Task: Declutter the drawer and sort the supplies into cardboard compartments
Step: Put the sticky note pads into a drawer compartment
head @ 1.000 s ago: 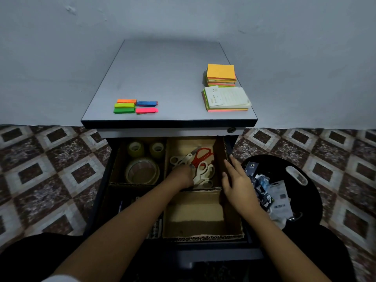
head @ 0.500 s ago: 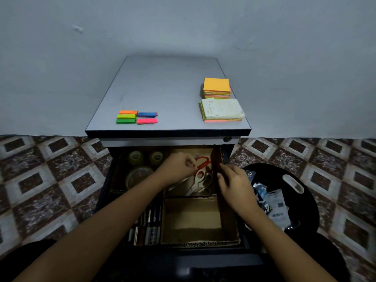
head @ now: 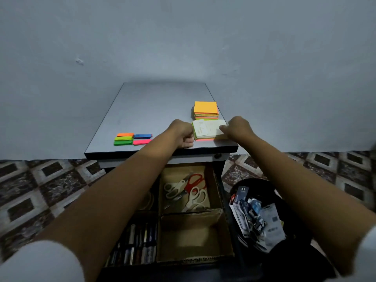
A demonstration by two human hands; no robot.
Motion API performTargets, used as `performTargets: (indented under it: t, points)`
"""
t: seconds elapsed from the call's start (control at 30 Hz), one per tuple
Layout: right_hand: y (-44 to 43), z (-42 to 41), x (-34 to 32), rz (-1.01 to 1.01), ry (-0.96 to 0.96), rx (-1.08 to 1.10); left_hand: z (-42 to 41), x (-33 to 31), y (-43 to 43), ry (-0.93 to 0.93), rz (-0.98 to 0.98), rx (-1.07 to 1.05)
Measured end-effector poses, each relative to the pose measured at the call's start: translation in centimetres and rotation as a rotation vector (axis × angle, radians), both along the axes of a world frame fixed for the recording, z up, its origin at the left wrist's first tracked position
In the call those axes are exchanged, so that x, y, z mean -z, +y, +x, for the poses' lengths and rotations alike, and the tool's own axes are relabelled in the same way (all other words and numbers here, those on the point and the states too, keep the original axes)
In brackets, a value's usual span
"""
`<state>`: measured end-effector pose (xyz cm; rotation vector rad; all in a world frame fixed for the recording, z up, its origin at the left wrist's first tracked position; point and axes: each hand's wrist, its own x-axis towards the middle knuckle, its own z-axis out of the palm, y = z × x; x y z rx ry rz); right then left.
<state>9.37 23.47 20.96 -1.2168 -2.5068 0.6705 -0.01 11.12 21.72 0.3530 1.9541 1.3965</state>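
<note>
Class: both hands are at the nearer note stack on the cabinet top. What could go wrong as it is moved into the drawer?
Loose white slips top the stack; with the left hand and right hand at its sides, they might slide off, perhaps into the bin. The layers might also splay and land among the scissors rather than in the empty compartment.

carton (head: pixel 237 200) in bin (head: pixel 254 181): "spoon"; other print too small.
</note>
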Motion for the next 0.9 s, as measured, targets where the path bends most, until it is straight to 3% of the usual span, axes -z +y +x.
performTargets:
  t: [0.17,0.53,0.6,0.73,0.9]
  points:
    - [0.2,-0.6,-0.1,-0.021,-0.059,0.029,0.2,-0.2,1.2,-0.033,-0.075,-0.013]
    - [0.0,-0.4,-0.9,-0.083,0.111,0.140,-0.3,-0.2,1.3,-0.076,-0.066,-0.058]
    - [0.2,-0.6,-1.2,-0.224,0.210,0.179,-0.3,-0.4,1.1,-0.134,-0.050,-0.065]
    - [0.2,-0.7,-1.7,-0.743,0.534,0.267,-0.2,-0.4,0.8,-0.210,-0.014,-0.101]
    - [0.1,-0.2,-1.6,-0.932,0.660,0.235,0.3,-0.6,0.3,-0.205,-0.001,-0.088]
